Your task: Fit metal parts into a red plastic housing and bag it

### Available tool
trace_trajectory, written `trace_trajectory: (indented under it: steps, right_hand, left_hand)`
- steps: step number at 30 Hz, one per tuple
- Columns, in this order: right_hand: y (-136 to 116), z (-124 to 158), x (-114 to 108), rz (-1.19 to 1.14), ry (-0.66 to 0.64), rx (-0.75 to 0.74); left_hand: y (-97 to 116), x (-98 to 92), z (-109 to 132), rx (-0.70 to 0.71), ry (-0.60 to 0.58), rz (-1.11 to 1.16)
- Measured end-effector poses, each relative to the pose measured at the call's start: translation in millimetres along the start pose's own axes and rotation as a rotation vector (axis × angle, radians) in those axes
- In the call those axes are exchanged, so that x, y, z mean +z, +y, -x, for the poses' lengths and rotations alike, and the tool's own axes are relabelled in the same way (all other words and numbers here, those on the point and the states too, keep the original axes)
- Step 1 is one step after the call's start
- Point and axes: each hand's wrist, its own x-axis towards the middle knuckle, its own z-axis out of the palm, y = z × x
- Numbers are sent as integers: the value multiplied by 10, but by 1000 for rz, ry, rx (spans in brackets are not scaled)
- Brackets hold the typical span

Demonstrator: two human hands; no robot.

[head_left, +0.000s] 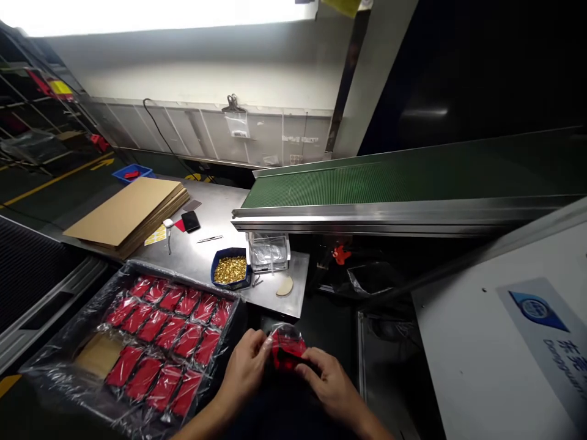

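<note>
My left hand (245,363) and my right hand (328,379) meet low in the middle of the view, both gripping one small red item in a clear plastic bag (287,348). The left fingers pinch its left edge, the right fingers hold its right side. Just left of my hands stands a plastic-lined cardboard box (68,348) with several red bagged packets (169,333) laid in rows; one slot at its near left shows bare cardboard.
On the steel table (206,256) are a blue tray of small gold parts (230,269), a clear plastic box (268,250), a black phone (190,220) and stacked cardboard sheets (128,214). A green conveyor belt (389,177) runs to the right; a white machine cover (504,330) lies at lower right.
</note>
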Motion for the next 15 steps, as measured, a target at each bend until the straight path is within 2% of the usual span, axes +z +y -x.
trace_trajectory:
  steps: [3,5,7,10,11,13,15]
  right_hand:
    - [-12,-104,-18,-23,28,-18]
    - [-53,-150,-35,-34,13,-62]
    - [-82,-186,-41,-31,-14,-111]
    - [-68,-265,-12,-13,-24,-145]
    - [-52,-306,13,-9,-28,-148]
    - [-19,-412,88,-1,-84,-152]
    - [1,-530,198,2,-173,-156]
  left_hand:
    - [88,50,165,175,-71,-80]
    - [68,86,257,250,-113,-23]
    - [-21,94,269,133,-120,190]
    - [-198,66,151,-226,-128,519]
    - [-248,57,95,-305,-129,578]
    - [-323,49,-16,-383,-144,683]
    - [-365,53,-111,-403,-148,854]
